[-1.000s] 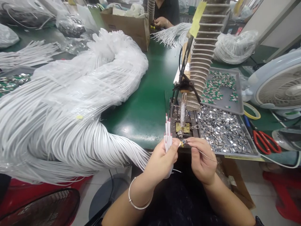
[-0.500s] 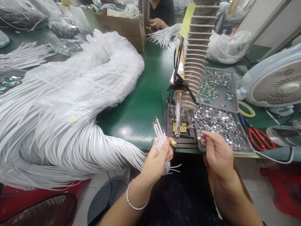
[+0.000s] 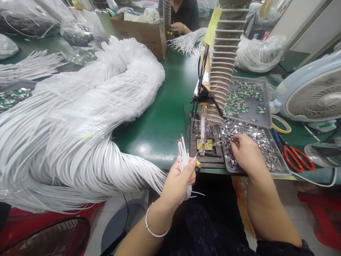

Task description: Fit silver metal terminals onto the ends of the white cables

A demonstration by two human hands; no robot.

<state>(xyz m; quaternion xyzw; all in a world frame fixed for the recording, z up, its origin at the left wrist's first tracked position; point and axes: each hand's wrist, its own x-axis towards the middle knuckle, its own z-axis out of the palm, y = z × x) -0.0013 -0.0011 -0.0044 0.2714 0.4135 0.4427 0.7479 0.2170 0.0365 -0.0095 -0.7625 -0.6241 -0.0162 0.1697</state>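
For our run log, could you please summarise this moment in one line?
left hand: holds white cables; right hand: on metal parts in tray; soldering iron: untouched

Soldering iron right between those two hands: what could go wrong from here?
1. The iron hangs tip-down between the left hand and right hand; if hot, a stray move could burn a finger.
2. The wires gripped in the left hand stand near its tip and might scorch.
3. The right hand digs among small metal parts, whose edges may nick skin.
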